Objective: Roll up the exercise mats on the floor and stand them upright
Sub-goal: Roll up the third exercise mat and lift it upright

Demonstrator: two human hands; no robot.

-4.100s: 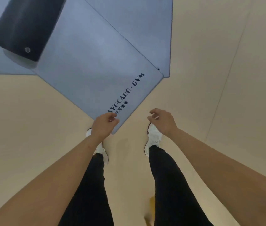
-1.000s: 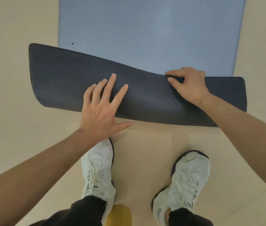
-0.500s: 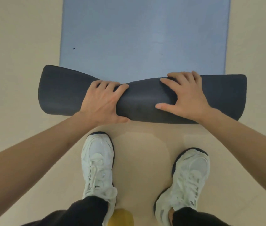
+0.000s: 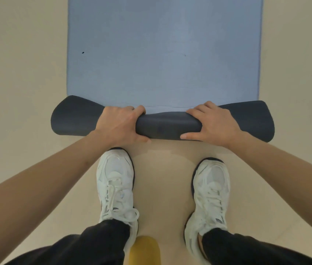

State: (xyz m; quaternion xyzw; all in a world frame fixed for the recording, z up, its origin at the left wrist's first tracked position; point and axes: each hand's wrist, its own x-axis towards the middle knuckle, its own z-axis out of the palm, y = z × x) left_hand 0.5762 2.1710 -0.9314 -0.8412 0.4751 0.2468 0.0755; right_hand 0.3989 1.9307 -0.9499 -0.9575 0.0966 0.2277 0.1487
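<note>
Blue foam mat [image 4: 164, 54] lay flat on the beige floor [image 4: 17, 73], stretching away from the person to the top edge of the view. Its near end was turned over into a short roll [image 4: 168, 127] that showed the dark grey underside and lay crosswise, just ahead of the toes. The roll was squeezed tight in the middle, between the hands, while both its ends flared wider and looser, jutting a little past the mat's side edges. The left hand [image 4: 119, 125] gripped the roll left of centre: its fingers [image 4: 126, 109] were curled over the top and down the far side, and the thumb lay along the near side by the floor. The right hand [image 4: 215, 123] held it right of centre in the same way, fingers [image 4: 197, 111] bent over the far edge and thumb stretched along the near edge. A white left shoe [image 4: 116, 180] and a white right shoe [image 4: 209, 192] stood on the floor just behind the roll, apart from each other, the left toe close under the left wrist. Black trouser legs [image 4: 86, 245] covered the ankles, and a blurred yellow object [image 4: 144, 251] sat at the bottom edge between them; what it was could not be told.
</note>
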